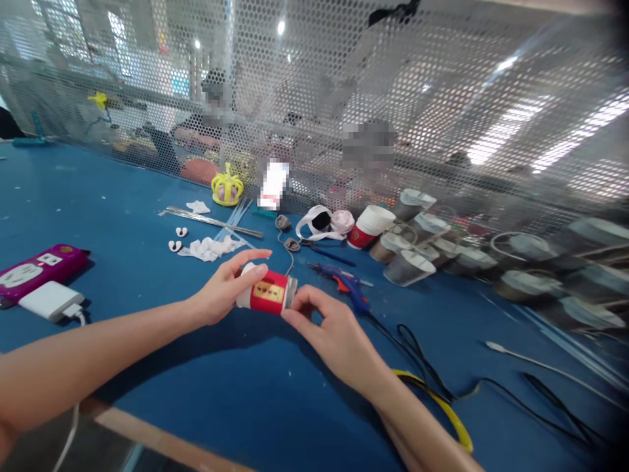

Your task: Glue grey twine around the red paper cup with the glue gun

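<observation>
A red and white paper cup point(269, 293) with a gold label lies on its side between my hands, above the blue table. My left hand point(228, 288) grips its white end, thumb on top. At the other end, a grey band circles the cup, and the fingers of my right hand point(327, 328) are closed on that end. A grey cord point(289, 262) runs from behind the cup to a small grey bundle point(282, 223). Beyond my right hand lies a blue and orange glue gun point(346, 283).
Stacked paper cups point(371, 226), ribbon rolls point(343, 221) and several grey wrapped cups point(409, 267) line the mesh screen point(304, 78). A phone point(273, 187) stands beside a yellow crown point(227, 187). A purple power strip point(44, 270) is left; black cable point(407, 347) and yellow band point(457, 419) lie right.
</observation>
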`<state>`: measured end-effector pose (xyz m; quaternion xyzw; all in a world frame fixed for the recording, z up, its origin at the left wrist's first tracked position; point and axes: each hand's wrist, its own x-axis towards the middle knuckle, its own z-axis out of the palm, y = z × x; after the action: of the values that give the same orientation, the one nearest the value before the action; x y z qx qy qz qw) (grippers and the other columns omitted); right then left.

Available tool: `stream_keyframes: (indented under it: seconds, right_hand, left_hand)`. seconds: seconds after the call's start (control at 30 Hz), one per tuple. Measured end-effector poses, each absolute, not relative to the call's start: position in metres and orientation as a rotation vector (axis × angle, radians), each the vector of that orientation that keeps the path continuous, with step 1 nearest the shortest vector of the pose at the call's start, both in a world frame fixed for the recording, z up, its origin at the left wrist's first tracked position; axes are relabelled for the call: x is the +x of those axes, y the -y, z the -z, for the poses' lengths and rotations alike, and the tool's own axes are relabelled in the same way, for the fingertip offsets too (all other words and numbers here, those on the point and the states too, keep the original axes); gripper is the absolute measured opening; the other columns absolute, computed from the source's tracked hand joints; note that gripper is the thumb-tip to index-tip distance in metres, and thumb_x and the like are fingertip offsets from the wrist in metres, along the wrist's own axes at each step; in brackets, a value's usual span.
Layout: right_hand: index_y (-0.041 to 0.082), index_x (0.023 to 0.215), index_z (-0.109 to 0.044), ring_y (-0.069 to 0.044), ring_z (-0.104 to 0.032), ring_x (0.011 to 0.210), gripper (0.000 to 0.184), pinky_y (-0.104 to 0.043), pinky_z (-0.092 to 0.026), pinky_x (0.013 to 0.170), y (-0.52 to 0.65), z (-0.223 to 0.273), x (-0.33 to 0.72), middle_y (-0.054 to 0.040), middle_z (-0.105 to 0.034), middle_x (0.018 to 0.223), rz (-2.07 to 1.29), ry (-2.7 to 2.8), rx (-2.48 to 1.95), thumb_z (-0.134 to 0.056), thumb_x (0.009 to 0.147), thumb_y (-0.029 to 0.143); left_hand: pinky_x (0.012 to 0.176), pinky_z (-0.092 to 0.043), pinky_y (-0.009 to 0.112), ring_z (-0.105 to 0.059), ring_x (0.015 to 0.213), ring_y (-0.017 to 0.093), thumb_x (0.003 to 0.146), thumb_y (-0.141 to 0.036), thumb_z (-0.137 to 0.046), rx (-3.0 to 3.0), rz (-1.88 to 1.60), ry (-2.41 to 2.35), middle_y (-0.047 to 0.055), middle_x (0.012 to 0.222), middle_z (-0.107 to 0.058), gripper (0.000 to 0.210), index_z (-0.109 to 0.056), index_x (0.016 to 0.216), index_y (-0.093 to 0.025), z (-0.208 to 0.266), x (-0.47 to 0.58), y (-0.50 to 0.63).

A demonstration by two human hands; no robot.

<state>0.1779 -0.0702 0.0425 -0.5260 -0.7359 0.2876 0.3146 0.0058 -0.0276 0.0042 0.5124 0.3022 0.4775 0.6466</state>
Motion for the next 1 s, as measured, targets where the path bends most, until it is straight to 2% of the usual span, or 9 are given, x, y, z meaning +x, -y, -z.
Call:
stream_keyframes:
  seconds: [0.1,0.2,0.4,0.5,0.6,0.7,0.8,1.0]
  right_hand:
    - [0.021,0.061,-0.048,-0.013,-0.047,0.060,0.017,-0.026,-0.039,0.059,0.076,-0.035,0.178,0.0016,-0.055,0.065,-0.740,1.986,-1.382,-0.058,0.074,0.026]
    - [0.022,0.065,-0.051,-0.013,-0.048,0.060,0.015,-0.025,-0.040,0.057,0.077,-0.030,0.179,0.0023,-0.055,0.064,-0.892,1.882,-1.409,-0.061,0.070,0.031]
    - [0.020,0.064,-0.047,-0.010,-0.041,0.055,0.022,-0.023,-0.037,0.054,0.077,-0.026,0.182,0.0039,-0.047,0.059,-1.058,1.727,-1.408,-0.054,0.076,0.037]
    - [0.019,0.066,-0.049,-0.010,-0.042,0.055,0.025,-0.023,-0.037,0.053,0.075,-0.023,0.183,0.0028,-0.049,0.060,-1.071,1.679,-1.429,-0.053,0.077,0.041]
    - [0.019,0.070,-0.051,-0.012,-0.048,0.058,0.026,-0.025,-0.040,0.056,0.073,-0.021,0.185,0.0001,-0.054,0.064,-0.943,1.537,-1.458,-0.050,0.079,0.044]
    - [0.019,0.079,-0.056,-0.017,-0.055,0.072,0.025,-0.028,-0.044,0.068,0.071,-0.021,0.187,-0.0044,-0.061,0.077,-0.728,1.545,-1.446,-0.047,0.082,0.042]
    - [0.019,0.088,-0.060,-0.020,-0.055,0.094,0.031,-0.034,-0.041,0.085,0.072,-0.019,0.187,-0.0084,-0.062,0.097,-0.643,1.682,-1.368,-0.039,0.087,0.042]
    - [0.022,0.101,-0.062,-0.020,-0.048,0.112,0.048,-0.038,-0.035,0.098,0.078,-0.019,0.185,-0.0075,-0.053,0.121,-0.951,1.729,-1.257,-0.026,0.089,0.051]
  left_hand:
    - [0.053,-0.049,0.019,-0.061,0.058,0.010,0.071,-0.032,-0.066,1.047,-0.964,-0.677,0.001,0.072,-0.065,0.035,-0.058,0.101,-0.015,-0.004,0.007,0.028]
    - [0.054,-0.049,0.018,-0.061,0.057,0.009,0.069,-0.027,-0.068,1.067,-0.990,-0.710,0.000,0.071,-0.066,0.029,-0.061,0.095,-0.015,-0.004,0.009,0.034]
    - [0.058,-0.050,0.018,-0.061,0.061,0.009,0.072,-0.022,-0.063,1.316,-1.034,-0.741,0.002,0.077,-0.068,0.023,-0.063,0.094,-0.015,-0.003,0.011,0.042]
    - [0.064,-0.051,0.021,-0.063,0.068,0.011,0.072,-0.021,-0.062,1.467,-1.060,-0.751,0.004,0.083,-0.068,0.023,-0.063,0.094,-0.015,-0.003,0.011,0.044]
    - [0.069,-0.052,0.024,-0.064,0.075,0.014,0.074,-0.021,-0.061,1.594,-1.070,-0.747,0.006,0.089,-0.068,0.023,-0.063,0.096,-0.014,-0.004,0.011,0.046]
    - [0.070,-0.053,0.025,-0.064,0.076,0.015,0.076,-0.021,-0.059,1.676,-1.049,-0.726,0.007,0.090,-0.069,0.024,-0.063,0.098,-0.014,-0.004,0.010,0.048]
    - [0.072,-0.052,0.025,-0.064,0.078,0.015,0.078,-0.022,-0.058,1.780,-1.028,-0.709,0.007,0.092,-0.069,0.026,-0.061,0.102,-0.014,-0.003,0.008,0.047]
    - [0.075,-0.049,0.025,-0.063,0.081,0.016,0.080,-0.023,-0.055,1.865,-0.946,-0.669,0.007,0.097,-0.069,0.028,-0.060,0.106,-0.014,0.001,0.007,0.047]
